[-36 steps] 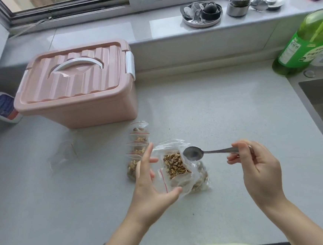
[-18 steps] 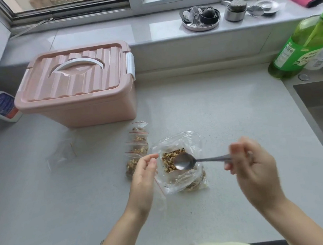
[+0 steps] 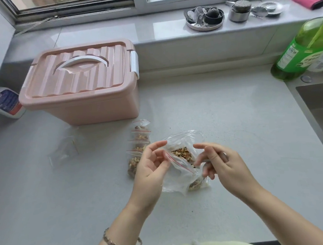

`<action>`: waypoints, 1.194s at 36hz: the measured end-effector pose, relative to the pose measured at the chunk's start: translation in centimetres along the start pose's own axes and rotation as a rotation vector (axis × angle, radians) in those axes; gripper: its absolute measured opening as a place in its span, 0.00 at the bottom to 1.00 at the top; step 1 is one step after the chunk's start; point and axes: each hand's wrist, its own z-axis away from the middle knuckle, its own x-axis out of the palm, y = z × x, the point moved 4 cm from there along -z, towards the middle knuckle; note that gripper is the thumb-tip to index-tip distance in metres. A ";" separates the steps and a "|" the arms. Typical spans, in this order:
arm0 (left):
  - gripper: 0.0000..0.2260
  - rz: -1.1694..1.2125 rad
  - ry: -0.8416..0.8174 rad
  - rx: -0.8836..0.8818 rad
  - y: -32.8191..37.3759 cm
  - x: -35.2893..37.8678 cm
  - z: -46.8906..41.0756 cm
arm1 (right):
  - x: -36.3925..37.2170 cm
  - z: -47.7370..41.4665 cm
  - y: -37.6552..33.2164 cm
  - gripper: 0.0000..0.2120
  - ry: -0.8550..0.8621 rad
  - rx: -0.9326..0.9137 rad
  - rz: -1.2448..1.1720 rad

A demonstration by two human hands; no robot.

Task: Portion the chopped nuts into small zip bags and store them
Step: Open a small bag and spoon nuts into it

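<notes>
Both hands are mid-counter point(image 3: 233, 116), meeting over the zip bag point(image 3: 179, 162). As far as I can see, the left hand point(image 3: 150, 167) pinches the bag's mouth by the red strip, thumb against curled fingers. The right hand point(image 3: 223, 162) is curled round the spoon point(image 3: 225, 154); only a grey blurred bit shows between the fingers, and the bowl I cannot make out. That hand's fingertips are at the bag's right edge. Nuts point(image 3: 180, 153) show through the zip bag, which is held tilted just above the big bag point(image 3: 174, 186) lying on the counter with more nuts in its lower corner. The filled bags point(image 3: 138, 139) lie in a row just left of the left hand. The pink box point(image 3: 80, 86), lid on, stands behind them. The empty bags point(image 3: 62, 151) lie further left. The green bottle point(image 3: 298, 53) and sink point(image 3: 319, 106) are at far right.
</notes>
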 end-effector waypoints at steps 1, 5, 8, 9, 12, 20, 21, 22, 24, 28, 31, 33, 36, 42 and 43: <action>0.16 0.000 0.002 0.018 0.2 0.0 0.0 | 0.1 0.0 -0.1 0.13 -0.017 0.003 -0.023; 0.15 -0.019 -0.026 0.081 0.9 0.3 -0.1 | 0.7 0.1 -0.8 0.11 -0.085 -0.019 0.006; 0.14 -0.068 -0.040 0.115 1.0 0.3 -0.2 | 1.1 0.1 -1.2 0.07 -0.127 -0.038 0.034; 0.13 -0.079 -0.048 0.125 1.1 0.4 -0.1 | 1.1 0.2 -1.2 0.06 -0.129 -0.033 0.047; 0.13 -0.093 -0.064 0.144 1.2 0.3 -0.1 | 0.8 0.2 -0.8 0.07 -0.099 -0.005 0.072; 0.18 -0.277 -0.088 0.065 1.2 0.3 0.4 | 0.7 0.4 0.0 0.10 -0.107 0.002 0.159; 0.19 -0.375 -0.111 0.028 1.0 0.2 0.5 | 0.6 0.4 0.0 0.11 -0.096 0.004 0.154; 0.20 -0.456 -0.137 -0.014 0.7 0.0 0.6 | 0.5 0.4 0.0 0.11 -0.084 0.009 0.148; 0.17 -0.543 -0.182 -0.078 0.0 -0.4 0.8 | 0.3 0.5 0.0 0.10 -0.065 0.017 0.137; 0.12 -0.519 -0.195 -0.186 -0.5 -1.7 0.9 | 0.0 0.5 0.1 0.09 -0.051 0.025 0.182; 0.12 -0.452 -0.194 -0.215 0.1 -3.0 0.4 | -0.3 0.6 0.4 0.09 -0.045 0.057 0.218; 0.13 -0.422 -0.163 -0.232 0.5 -4.0 -0.1 | -0.2 0.7 0.7 0.09 -0.043 0.083 0.227; 0.16 -0.565 -0.031 -0.161 0.5 -5.2 -0.8 | 0.1 0.8 0.8 0.09 -0.021 0.090 0.245; 0.42 -1.166 -0.086 0.420 0.9 -2.1 1.2 | 0.8 0.6 0.4 0.11 0.026 0.071 0.249; 0.44 -1.247 -0.120 0.480 0.4 -1.2 1.6 | 1.0 0.7 0.4 0.12 0.020 0.064 0.248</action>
